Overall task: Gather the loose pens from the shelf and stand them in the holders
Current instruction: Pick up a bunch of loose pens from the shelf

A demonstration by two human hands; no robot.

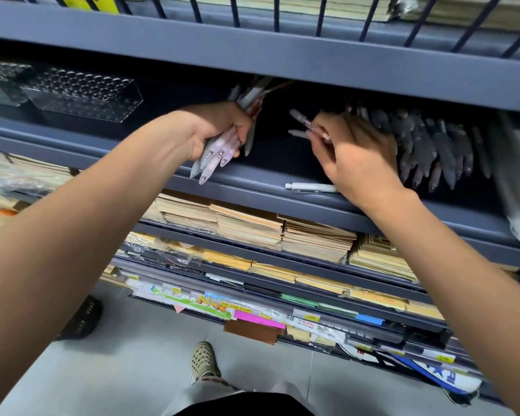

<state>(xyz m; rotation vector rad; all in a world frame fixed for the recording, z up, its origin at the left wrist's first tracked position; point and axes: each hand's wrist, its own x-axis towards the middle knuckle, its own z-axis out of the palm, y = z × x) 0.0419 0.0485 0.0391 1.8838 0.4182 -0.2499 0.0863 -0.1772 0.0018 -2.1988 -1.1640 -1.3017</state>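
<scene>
**A:** so where's everything sitting on that shelf (267, 172)?

**B:** left hand (219, 130) is wrapped round a bundle of pens (215, 156), ends poking out past the shelf edge; right hand (354, 154) pinches a couple of pens (303, 123) at its 10 o'clock; heap of loose pens (433, 145) lies just at its 3 o'clock; one white pen (311, 187) on the shelf lip at its 8 o'clock

**A:** and the holders?

**B:** clear holder (81, 94) way off at 10 o'clock of the view; well apart from both hands
</scene>
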